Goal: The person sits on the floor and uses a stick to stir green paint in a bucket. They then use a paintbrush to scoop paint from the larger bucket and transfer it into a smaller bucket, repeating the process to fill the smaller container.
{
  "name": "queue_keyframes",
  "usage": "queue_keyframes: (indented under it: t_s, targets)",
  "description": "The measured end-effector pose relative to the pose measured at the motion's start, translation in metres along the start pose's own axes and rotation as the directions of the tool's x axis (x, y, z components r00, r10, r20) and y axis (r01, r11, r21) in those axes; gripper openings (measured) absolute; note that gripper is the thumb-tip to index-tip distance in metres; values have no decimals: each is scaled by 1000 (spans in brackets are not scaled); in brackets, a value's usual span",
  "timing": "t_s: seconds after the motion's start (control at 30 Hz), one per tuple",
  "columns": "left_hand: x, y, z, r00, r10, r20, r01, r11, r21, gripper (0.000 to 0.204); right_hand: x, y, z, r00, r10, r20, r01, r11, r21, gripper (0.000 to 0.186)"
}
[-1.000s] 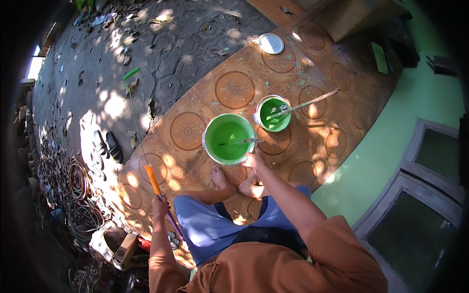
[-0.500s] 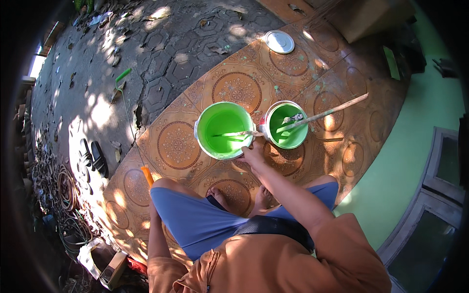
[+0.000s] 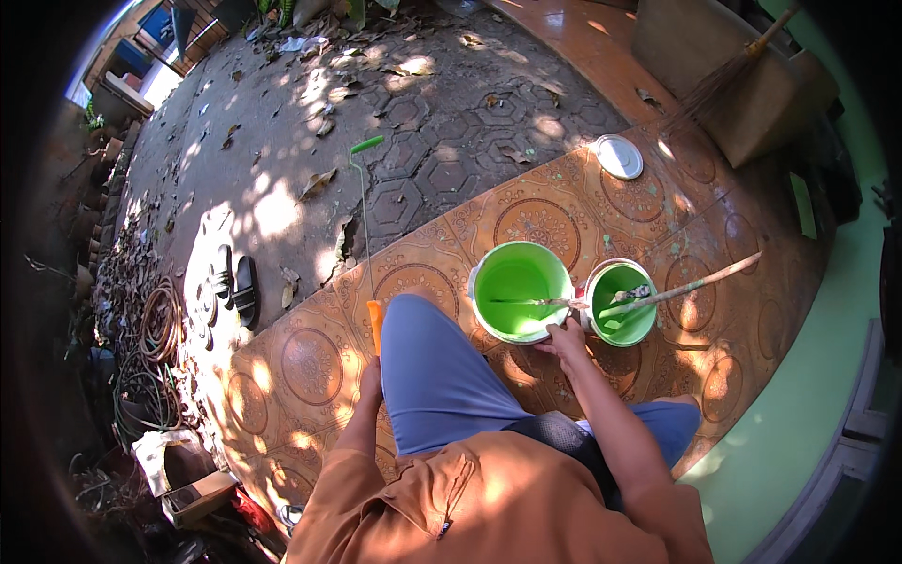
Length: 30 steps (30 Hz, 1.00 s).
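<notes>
My left hand (image 3: pixel 372 378) is closed round the lower end of the orange handle (image 3: pixel 376 322) of a paint roller, beside my left knee. The roller's long thin wire rod leads up to a green roller head (image 3: pixel 366 145) over the paving. My right hand (image 3: pixel 567 344) grips the near right rim of a white bucket (image 3: pixel 501 331) with bright green paint inside. A paint-smeared stick (image 3: pixel 536 302) lies across that bucket's opening. Touching or nearly touching it on the right is a smaller pail (image 3: pixel 648 331), with green paint, a long wooden stick (image 3: pixel 709 278) and a brush-like tool (image 3: pixel 631 293).
A round white lid (image 3: pixel 619 157) lies on the patterned tiles. Black sandals (image 3: pixel 245 289) and a coiled hose (image 3: pixel 162 324) are at left. At upper right stand a broom (image 3: pixel 728 75) and a brown box-like block (image 3: pixel 780 117). A pale green wall (image 3: pixel 789 414) borders the right.
The view has shifted, so most things appear farther right and lower. The roller has swung right relative to the ground with my left hand. My right hand stays on the bucket rim; my feet are now hidden.
</notes>
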<state>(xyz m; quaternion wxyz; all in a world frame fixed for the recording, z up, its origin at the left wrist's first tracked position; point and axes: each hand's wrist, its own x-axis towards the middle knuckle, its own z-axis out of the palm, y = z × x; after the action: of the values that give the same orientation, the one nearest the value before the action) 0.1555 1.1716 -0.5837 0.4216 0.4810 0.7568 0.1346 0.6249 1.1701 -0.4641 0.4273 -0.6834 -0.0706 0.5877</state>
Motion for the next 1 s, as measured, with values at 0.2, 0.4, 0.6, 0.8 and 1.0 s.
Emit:
queue_keyframes:
  t_s: [0.2,0.4,0.6,0.8,1.0]
  targets:
    - [-17,73,-16,999,44,26,-49,952,302,39,5,-7,0,999,2,33,0,997,-75,48]
    - [27,122,-46,995,95,-8,-93,982,162,27,23,-6,-13,996,19,89,-6,989,-147,48]
    - [87,190,-54,965,261,-14,-255,951,177,23,8,-9,-13,995,33,97,-13,979,-201,52]
    - [138,251,-34,867,493,72,-479,784,396,29,7,-3,-35,991,81,109,-35,929,-368,59]
    - [143,287,-13,837,459,298,-547,680,488,31,-14,-9,-33,997,73,1,-66,911,-408,63]
